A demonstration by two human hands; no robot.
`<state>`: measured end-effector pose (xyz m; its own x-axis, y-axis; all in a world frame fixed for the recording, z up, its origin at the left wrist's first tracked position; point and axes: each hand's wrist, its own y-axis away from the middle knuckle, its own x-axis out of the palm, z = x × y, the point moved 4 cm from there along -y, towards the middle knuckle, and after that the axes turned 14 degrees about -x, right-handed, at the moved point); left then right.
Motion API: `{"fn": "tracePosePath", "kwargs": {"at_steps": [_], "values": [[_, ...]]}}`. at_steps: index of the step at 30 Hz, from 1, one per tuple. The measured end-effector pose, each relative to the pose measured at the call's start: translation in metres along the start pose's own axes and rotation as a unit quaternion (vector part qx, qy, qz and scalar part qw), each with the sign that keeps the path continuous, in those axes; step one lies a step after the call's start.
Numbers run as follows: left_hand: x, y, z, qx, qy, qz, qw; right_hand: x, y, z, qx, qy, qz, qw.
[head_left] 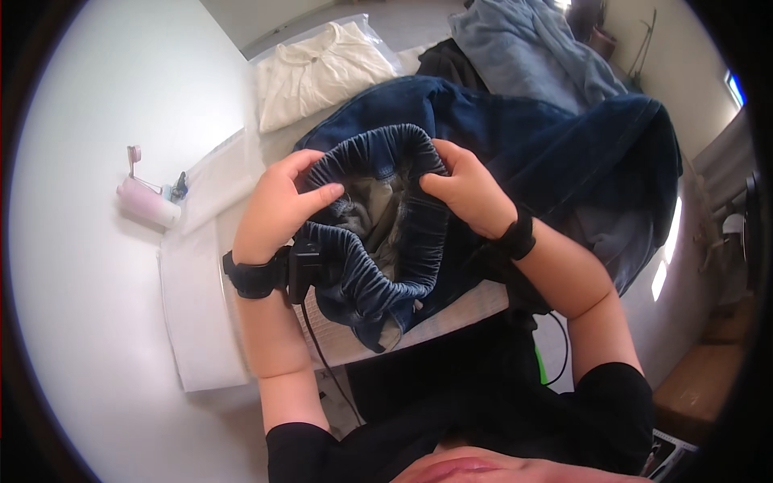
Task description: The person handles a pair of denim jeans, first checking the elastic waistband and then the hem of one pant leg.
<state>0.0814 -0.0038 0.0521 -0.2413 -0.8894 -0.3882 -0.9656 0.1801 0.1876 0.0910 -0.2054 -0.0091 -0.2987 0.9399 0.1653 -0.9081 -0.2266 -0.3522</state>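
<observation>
Dark blue jeans [515, 137] lie across the table, their gathered elastic waistband [424, 241] turned up toward me as an open ring. My left hand [282, 197] grips the band's left side, thumb inside and fingers behind the outer face. On the opposite side my right hand [471, 185] pinches the band in the same way, its thumb on the inner edge. Pale lining and folds of fabric show down inside the opening. The legs spread away to the right and partly hang over the table's side. Fingertips of both hands are hidden behind the denim.
A cream garment [322, 72] lies on clear plastic at the far left of the table [201, 322]. Light blue denim [523, 48] is heaped at the far right beside a black cloth [449, 64]. A pink-and-white bottle [149, 201] stands at the left. A black cable [322, 362] hangs from my left wrist.
</observation>
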Motion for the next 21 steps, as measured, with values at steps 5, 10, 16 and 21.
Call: {"fn": "tracePosePath", "kwargs": {"at_steps": [5, 10, 16, 21], "values": [[-0.007, 0.009, 0.001, 0.033, -0.234, -0.100, 0.967, -0.005, 0.000, -0.004, -0.065, 0.102, 0.023, 0.992], [-0.024, 0.021, -0.005, 0.043, -0.154, -0.164, 0.973, 0.006, 0.003, 0.013, -0.066, 0.002, 0.063, 0.996], [-0.109, 0.059, 0.022, 0.069, -0.055, -0.336, 0.938, 0.008, 0.005, 0.017, -0.052, -0.049, 0.148, 0.986], [-0.207, 0.123, 0.113, -0.056, 0.060, -0.441, 0.894, 0.007, 0.003, 0.017, -0.053, -0.032, 0.132, 0.989]]}}
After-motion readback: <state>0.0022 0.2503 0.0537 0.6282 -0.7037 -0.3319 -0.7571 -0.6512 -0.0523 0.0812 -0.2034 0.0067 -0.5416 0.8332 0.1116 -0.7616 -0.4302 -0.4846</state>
